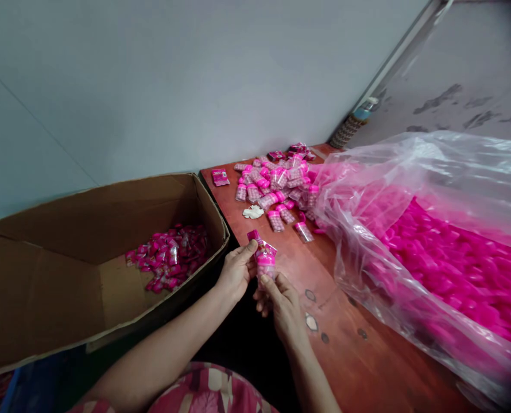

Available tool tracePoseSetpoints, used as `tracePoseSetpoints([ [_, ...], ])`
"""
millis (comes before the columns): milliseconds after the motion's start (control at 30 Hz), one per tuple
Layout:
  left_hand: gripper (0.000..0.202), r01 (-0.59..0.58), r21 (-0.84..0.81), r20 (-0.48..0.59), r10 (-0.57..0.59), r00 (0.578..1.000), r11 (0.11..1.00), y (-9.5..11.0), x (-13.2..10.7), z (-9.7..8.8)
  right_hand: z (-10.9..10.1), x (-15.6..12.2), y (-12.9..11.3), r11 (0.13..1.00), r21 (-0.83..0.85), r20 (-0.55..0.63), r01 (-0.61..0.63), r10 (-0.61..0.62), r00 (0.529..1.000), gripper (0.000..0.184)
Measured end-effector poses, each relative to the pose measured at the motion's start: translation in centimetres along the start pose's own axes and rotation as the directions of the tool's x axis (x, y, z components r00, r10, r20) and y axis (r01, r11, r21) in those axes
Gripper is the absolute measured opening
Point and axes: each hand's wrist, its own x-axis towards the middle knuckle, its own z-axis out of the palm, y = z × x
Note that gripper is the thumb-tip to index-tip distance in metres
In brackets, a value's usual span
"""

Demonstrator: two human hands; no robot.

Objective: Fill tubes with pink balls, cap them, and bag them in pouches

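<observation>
My left hand (237, 269) pinches a small pink packet (259, 241) at the front edge of the reddish-brown table (367, 355). My right hand (281, 301) grips a small pink-capped bottle (266, 265) right beside that packet, and the two items touch. Both hands hover over the gap between the table and a cardboard box (44, 298). A pile of finished pink packets (169, 258) lies inside the box to my left.
Several loose pink-capped bottles (277, 183) and flat pink packets (220, 176) are scattered at the table's far end, with a white scrap (253, 212) among them. A large clear plastic bag of pink caps (445, 258) fills the right side. A grey wall stands behind.
</observation>
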Motion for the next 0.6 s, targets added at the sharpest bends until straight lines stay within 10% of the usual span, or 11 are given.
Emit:
tracePoseSetpoints([
  [600, 0.029, 0.042, 0.375, 0.154, -0.107, 0.982, 0.926, 0.0, -0.2, 0.2, -1.1, -0.2, 0.6, 0.985, -0.129, -0.061, 0.116, -0.125, 0.990, 0.023],
])
